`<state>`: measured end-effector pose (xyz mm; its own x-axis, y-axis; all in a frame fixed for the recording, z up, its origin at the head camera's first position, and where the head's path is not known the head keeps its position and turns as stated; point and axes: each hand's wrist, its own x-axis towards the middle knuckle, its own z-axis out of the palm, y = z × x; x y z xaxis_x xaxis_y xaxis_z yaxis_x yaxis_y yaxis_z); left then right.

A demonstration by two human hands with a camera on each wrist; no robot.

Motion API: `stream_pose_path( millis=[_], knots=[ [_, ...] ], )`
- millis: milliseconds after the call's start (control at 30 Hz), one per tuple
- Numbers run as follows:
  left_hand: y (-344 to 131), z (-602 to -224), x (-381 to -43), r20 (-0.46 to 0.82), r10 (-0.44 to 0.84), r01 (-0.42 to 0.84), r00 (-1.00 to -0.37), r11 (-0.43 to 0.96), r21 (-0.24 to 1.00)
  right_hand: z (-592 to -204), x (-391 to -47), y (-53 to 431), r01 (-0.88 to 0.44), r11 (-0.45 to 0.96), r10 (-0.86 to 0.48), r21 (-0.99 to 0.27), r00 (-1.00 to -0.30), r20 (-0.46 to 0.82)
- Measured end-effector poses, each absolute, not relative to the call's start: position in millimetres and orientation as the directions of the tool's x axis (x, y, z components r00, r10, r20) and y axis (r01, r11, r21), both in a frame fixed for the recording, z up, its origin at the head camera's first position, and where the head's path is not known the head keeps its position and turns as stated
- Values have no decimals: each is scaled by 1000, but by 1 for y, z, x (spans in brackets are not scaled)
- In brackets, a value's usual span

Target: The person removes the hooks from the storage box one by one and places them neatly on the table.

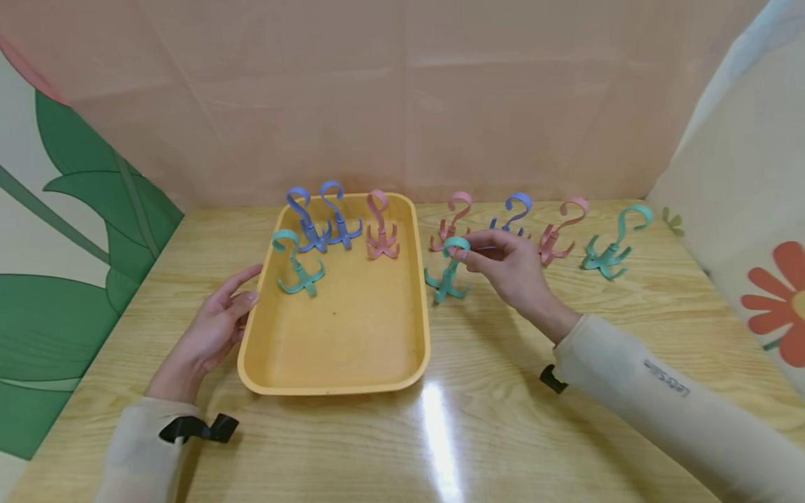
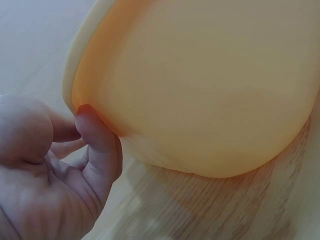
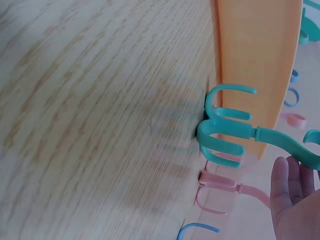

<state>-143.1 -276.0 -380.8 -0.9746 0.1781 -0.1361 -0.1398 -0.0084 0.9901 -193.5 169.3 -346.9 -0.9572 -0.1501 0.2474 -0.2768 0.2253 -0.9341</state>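
My right hand (image 1: 512,269) pinches a teal four-pronged hanging hook (image 1: 448,279) near its curved top. The hook stands upright beside the right wall of the yellow tray, its prongs low near the table in the right wrist view. My left hand (image 1: 210,328) touches the tray (image 1: 333,388) at its left side, fingers lying loosely against the wall. Inside the tray stand a teal hook (image 1: 305,279), two blue hooks (image 1: 312,237) (image 1: 342,234) and a pink hook (image 1: 381,241).
Right of the tray, a row on the wooden table (image 1: 503,419) holds a pink hook (image 1: 460,202), a blue hook (image 1: 518,202) partly behind my right hand, another pink hook (image 1: 550,244) and a teal hook (image 1: 606,258). A pinkish wall covering (image 1: 402,105) rises behind.
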Motion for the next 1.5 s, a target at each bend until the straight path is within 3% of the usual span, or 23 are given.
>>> stream_pose_path(
  millis=[500, 733, 1100, 1500],
  knots=[
    [-275, -379, -143, -149, 167, -152, -975, -6, 988, -352, -193, 171, -293, 176, -162, -940, -950, 266],
    [-276, -381, -143, -136, 178, -142, -975, -24, 990, -348, -191, 173, -262, 247, -144, -933, -962, 231],
    [-276, -380, -143, -158, 171, -163, -972, -14, 987, -331, -186, 174, -307, 299, -78, -904, -952, 297],
    [-276, -381, -143, -147, 175, -153, -973, -20, 988, -300, -172, 153, -427, 297, -104, -854, -904, 416]
  ],
)
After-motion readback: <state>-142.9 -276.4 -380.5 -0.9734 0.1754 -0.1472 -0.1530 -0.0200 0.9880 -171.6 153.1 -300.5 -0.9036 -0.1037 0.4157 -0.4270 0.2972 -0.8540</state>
